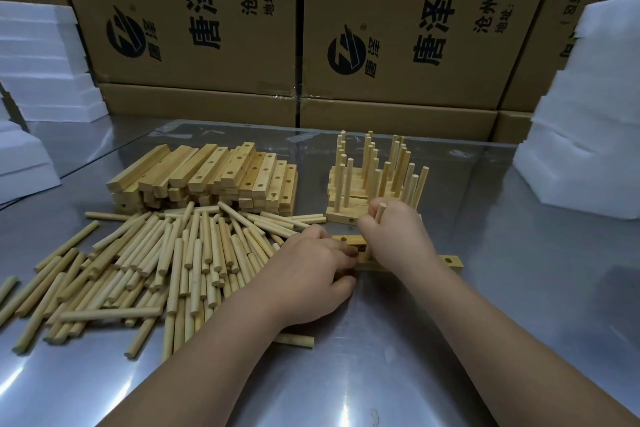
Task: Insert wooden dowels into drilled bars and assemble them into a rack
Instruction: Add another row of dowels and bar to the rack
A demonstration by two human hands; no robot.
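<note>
A drilled wooden bar [450,261] lies flat on the metal table in front of me, with holes showing at both ends. My left hand [311,270] holds the bar's left end down, fingers curled over it. My right hand [394,236] grips an upright wooden dowel [381,211] above the bar's middle; whether its lower end sits in a hole is hidden by the hand. Behind the hands stands a stack of bars with dowels sticking up [374,177].
A loose heap of dowels [156,267] covers the table to the left, with a pile of drilled bars [207,177] behind it. Cardboard boxes [398,28] wall off the back. White foam blocks stand at the left [45,80] and right [588,135].
</note>
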